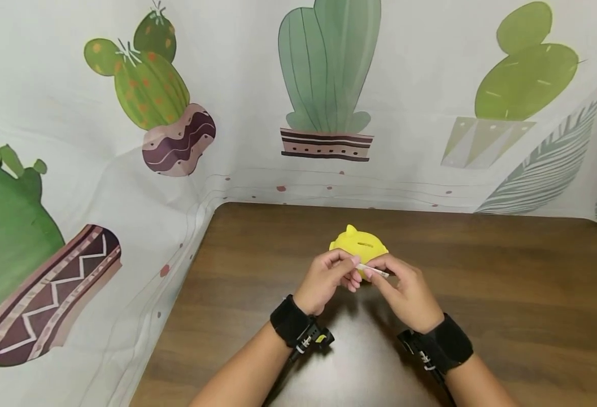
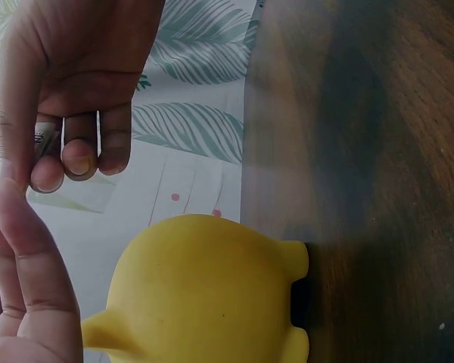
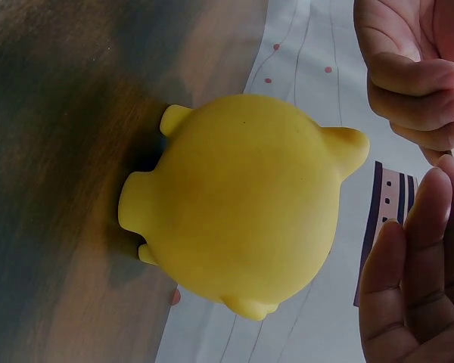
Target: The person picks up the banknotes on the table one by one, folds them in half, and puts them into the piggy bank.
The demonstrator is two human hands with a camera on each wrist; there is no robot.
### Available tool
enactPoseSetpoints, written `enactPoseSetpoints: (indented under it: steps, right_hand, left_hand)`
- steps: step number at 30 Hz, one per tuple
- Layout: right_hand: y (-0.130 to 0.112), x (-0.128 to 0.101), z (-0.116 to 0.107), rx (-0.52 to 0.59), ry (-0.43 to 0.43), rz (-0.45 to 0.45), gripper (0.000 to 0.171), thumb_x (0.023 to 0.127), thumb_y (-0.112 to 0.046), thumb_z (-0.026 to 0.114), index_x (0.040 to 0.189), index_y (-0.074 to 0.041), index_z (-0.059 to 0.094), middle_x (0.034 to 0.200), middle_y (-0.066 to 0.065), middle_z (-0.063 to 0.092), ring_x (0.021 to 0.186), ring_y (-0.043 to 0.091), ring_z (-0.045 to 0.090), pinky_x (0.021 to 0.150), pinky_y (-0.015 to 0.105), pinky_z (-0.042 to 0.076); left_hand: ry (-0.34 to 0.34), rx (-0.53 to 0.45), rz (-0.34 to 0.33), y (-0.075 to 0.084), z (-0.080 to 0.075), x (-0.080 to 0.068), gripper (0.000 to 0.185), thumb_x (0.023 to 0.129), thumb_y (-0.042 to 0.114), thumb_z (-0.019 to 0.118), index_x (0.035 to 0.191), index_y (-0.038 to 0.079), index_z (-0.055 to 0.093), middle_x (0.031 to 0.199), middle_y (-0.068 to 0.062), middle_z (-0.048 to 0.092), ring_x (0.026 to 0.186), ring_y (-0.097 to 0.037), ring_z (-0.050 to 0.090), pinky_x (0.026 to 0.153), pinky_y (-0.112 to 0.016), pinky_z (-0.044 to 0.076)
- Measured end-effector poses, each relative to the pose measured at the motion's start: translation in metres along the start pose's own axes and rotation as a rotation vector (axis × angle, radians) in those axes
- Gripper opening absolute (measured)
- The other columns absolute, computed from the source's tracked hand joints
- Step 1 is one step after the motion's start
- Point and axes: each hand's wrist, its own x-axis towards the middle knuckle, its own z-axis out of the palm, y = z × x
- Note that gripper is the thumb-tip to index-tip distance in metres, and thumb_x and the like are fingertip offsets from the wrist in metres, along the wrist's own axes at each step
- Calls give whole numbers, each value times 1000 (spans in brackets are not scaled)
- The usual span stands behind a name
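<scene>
A yellow piggy bank (image 1: 361, 244) (image 2: 204, 295) (image 3: 242, 204) stands on the brown table (image 1: 506, 294), its slot facing up. Just in front of it my two hands meet above the table. A thin white folded paper strip (image 1: 374, 272) (image 2: 44, 140) runs between them. My left hand (image 1: 350, 272) (image 2: 23, 265) (image 3: 412, 76) pinches its left end. My right hand (image 1: 381, 273) (image 2: 68, 83) (image 3: 408, 287) holds the right end, and white edges of the paper show between its curled fingers in the left wrist view. Neither hand touches the piggy bank.
A cloth backdrop (image 1: 328, 85) printed with cacti hangs behind the table and along its left side. The table's rounded far-left corner (image 1: 222, 209) lies against the cloth. Black wrist straps (image 1: 290, 321) sit on both forearms.
</scene>
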Motion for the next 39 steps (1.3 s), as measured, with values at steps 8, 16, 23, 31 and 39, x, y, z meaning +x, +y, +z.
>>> enactPoseSetpoints:
  steps: [8,16,23,31,39]
  right_hand:
    - [2,2,-1,-8,5,-20,18,90,-6,75,103,-17,69,98,-6,68,91,4,61,80,13,50]
    - [1,-2,-2,-43,-18,10,27,89,-5,76,110,-17,66,102,-7,64,90,4,59,76,23,55]
    - [1,-3,-3,28,-73,169,15,100,-20,64,116,-19,65,103,-2,66,89,9,61,76,25,55]
    - [5,-3,-4,179,-116,281,11,102,-21,62,108,-13,64,88,10,68,77,15,67,68,28,56]
    - [6,0,-3,227,-86,270,9,100,-20,64,106,-13,65,92,11,70,80,13,69,74,30,59]
  left_hand:
    - [7,-24,12,0,-1,1,12,99,6,57,101,-5,62,78,0,69,69,-11,66,68,-25,58]
    - [12,-23,12,1,1,-2,20,96,0,55,110,-13,59,83,1,68,73,-10,66,71,-24,58]
    - [22,-4,17,0,1,-4,19,95,0,56,110,-13,58,85,1,65,77,-10,65,73,-23,58]
    - [18,5,17,-2,0,-3,21,97,1,58,112,-12,58,91,0,63,81,-11,63,75,-24,57]
    - [56,27,33,0,0,-2,22,93,-1,62,111,-13,63,96,1,66,80,-11,61,76,-24,55]
